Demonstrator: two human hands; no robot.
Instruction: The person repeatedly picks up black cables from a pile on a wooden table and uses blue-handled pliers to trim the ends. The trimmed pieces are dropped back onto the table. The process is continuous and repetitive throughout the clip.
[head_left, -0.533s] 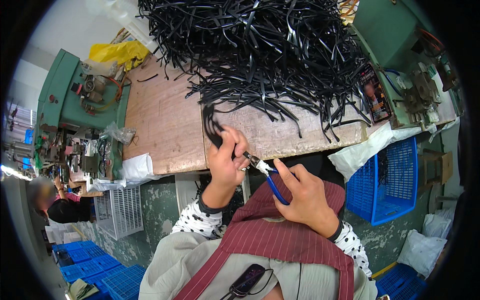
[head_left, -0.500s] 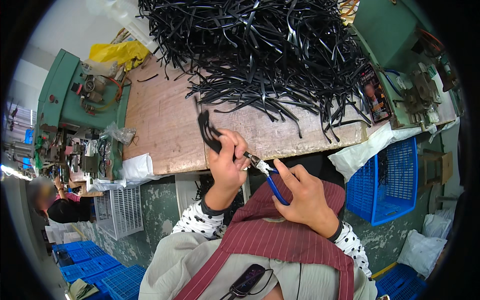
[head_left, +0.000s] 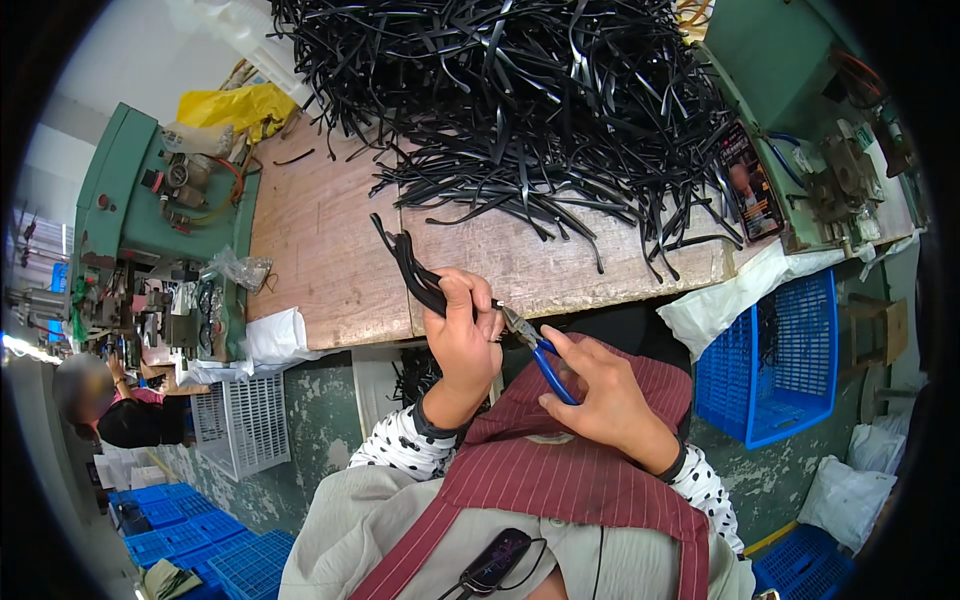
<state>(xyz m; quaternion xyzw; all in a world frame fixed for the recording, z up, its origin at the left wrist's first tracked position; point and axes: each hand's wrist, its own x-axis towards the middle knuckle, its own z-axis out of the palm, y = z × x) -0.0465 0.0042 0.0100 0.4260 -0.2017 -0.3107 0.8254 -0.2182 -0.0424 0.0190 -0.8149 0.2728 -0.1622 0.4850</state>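
Observation:
My left hand [head_left: 465, 330] is closed round a small bundle of black eyeglass temples [head_left: 408, 262], whose curved tips stick out to the upper left. My right hand [head_left: 610, 395] grips blue-handled cutting pliers [head_left: 552, 372]. The metal jaws of the pliers meet the temple ends beside my left fingertips; whether they are closed on one is too small to tell. Beyond both hands, a large heap of black temples [head_left: 520, 110] covers the far part of the wooden table [head_left: 330, 240].
Green machines [head_left: 125, 200] stand at the left and right of the table. A blue crate [head_left: 790, 370] is below the right edge, a white crate [head_left: 240, 420] below the left. A yellow bag [head_left: 235, 110] lies at the back left. Another person [head_left: 140, 410] works far left.
The bundle in my left hand has stopped blurring and its tips have swung slightly left. The pliers have shifted slightly, with their jaws still at the temple ends.

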